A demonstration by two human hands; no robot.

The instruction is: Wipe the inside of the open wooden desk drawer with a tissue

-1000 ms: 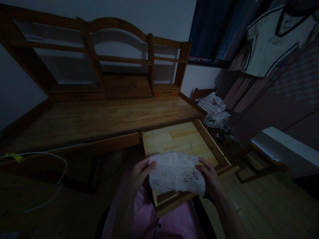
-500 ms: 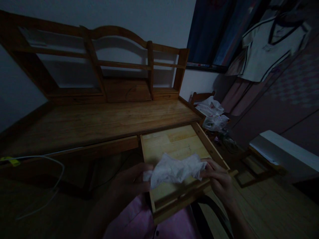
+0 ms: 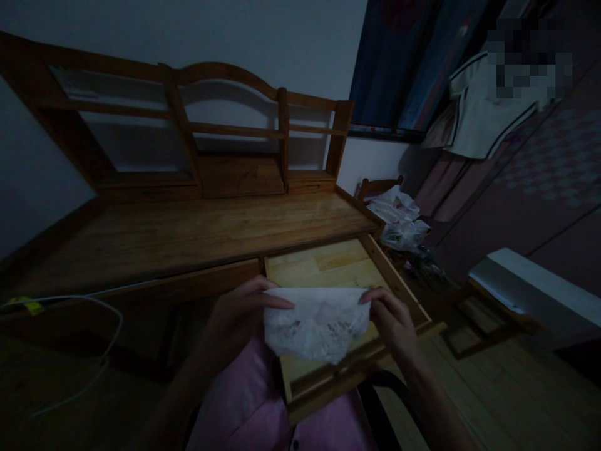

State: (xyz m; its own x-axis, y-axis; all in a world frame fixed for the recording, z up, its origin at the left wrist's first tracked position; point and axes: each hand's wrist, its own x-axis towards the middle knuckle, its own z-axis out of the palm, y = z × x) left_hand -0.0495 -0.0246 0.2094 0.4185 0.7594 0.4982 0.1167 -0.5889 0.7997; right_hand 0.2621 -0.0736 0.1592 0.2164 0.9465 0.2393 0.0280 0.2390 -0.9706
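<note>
A white wet wipe [image 3: 315, 322] with faint dark stains hangs folded between my two hands, above the pulled-out wooden drawer [image 3: 342, 266]. My left hand [image 3: 237, 316] pinches its left top corner. My right hand [image 3: 393, 321] pinches its right top corner. The drawer's pale bottom shows behind the wipe and holds nothing I can see. The drawer belongs to a long wooden desk [image 3: 188, 232] with an open shelf unit [image 3: 197, 131] at the back.
A white cable [image 3: 70, 300] runs off the desk's left front edge. Right of the desk a chair [image 3: 378, 186] carries plastic bags [image 3: 401, 219]. Clothes [image 3: 493, 106] hang at the upper right, and a low white-topped piece [image 3: 530, 282] stands on the wood floor.
The wipe was spread flat a second ago, then crumpled between my hands, and now hangs folded over with both top corners pinched. The view has tilted slightly down.
</note>
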